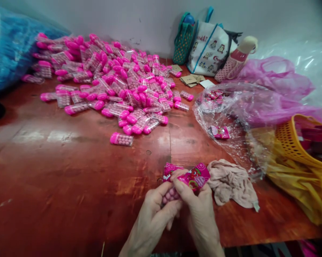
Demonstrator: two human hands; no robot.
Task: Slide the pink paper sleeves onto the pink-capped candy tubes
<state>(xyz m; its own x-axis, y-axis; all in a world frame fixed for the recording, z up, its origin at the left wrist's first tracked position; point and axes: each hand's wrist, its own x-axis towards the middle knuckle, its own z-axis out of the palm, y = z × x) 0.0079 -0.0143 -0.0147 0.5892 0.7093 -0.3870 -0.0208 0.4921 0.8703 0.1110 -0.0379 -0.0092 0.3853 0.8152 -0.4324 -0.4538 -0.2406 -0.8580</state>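
Observation:
Near the table's front edge, my left hand is closed round a clear pack of pink balls. Close against it, my right hand pinches a shiny pink printed wrapper over the top of the pack. Another pink printed piece shows just behind my left fingers; whether it lies on the table or is held I cannot tell. A crumpled beige cloth lies right of my hands. One pink-capped pack lies apart from the large pile of similar packs.
The reddish table carries a clear plastic bag with pink sachets. A yellow basket stands at the right. Along the wall are a white printed bag, a bottle and brown cards. Blue plastic bag at far left.

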